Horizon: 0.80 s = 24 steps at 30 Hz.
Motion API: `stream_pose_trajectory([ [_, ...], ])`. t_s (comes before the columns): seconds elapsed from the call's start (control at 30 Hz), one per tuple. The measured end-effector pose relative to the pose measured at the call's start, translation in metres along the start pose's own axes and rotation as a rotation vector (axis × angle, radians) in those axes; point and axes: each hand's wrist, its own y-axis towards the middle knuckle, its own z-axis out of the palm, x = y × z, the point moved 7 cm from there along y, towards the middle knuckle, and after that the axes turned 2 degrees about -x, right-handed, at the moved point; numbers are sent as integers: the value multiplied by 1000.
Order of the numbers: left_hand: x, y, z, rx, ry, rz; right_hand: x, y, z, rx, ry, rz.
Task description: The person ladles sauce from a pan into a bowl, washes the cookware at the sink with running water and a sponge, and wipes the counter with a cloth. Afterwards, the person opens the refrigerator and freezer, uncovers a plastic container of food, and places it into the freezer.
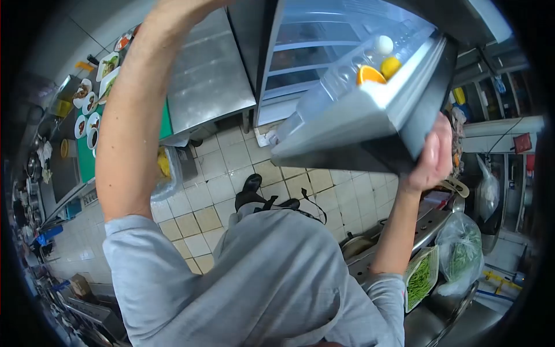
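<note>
My right hand point(436, 151) is closed round the outer edge of an open refrigerator door point(341, 136), its fingers partly hidden behind the edge. A clear bin point(324, 95) on the inside of the door holds an orange half point(370, 75), a yellow lemon-like fruit point(391, 67) and a white egg point(383, 44). Behind it the lit refrigerator interior point(315, 26) shows several pale shelf edges. My left arm reaches up past the top edge of the view, beside the steel counter; the hand itself is cut off.
A steel counter point(211, 75) adjoins the refrigerator. Several small filled bowls point(81, 126) and a green board point(87, 159) lie at left. Below stands a clear tub point(167, 185) with something yellow. At right are a basket of green beans point(421, 283) and a bag of greens point(461, 254).
</note>
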Motion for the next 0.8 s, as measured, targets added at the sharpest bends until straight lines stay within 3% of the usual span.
stream_pose_trajectory([
  [0.07,7,-26,-5,-149,258,-395,-7,-19,-38,-45,-63,-106],
  [0.13,14,-70,-17,-291,210,-417,-23,-32,-78,-75,-21,-36],
  [0.17,21,-103,-12,-384,166,-466,-45,-40,-117,3,503,9],
  [0.27,36,-181,-6,-445,182,-612,-72,-61,-171,-175,679,152],
  [0.4,56,-309,37,-342,221,-1052,-107,-86,-240,-426,894,338],
  [0.47,58,-370,62,-255,185,-1317,-128,-94,-274,-350,942,349],
  [0.57,68,-466,85,-188,97,-1514,-129,-117,-305,-398,847,411],
  [0.63,69,-528,96,-180,66,-1659,-120,-134,-313,-561,591,455],
  [0.67,65,-544,103,-183,70,-1658,-121,-140,-315,-562,596,456],
  [0.73,49,-580,114,-212,98,-1819,-123,-156,-324,-575,321,434],
  [0.8,41,-607,118,-56,211,-1903,-126,-162,-323,-489,366,338],
])
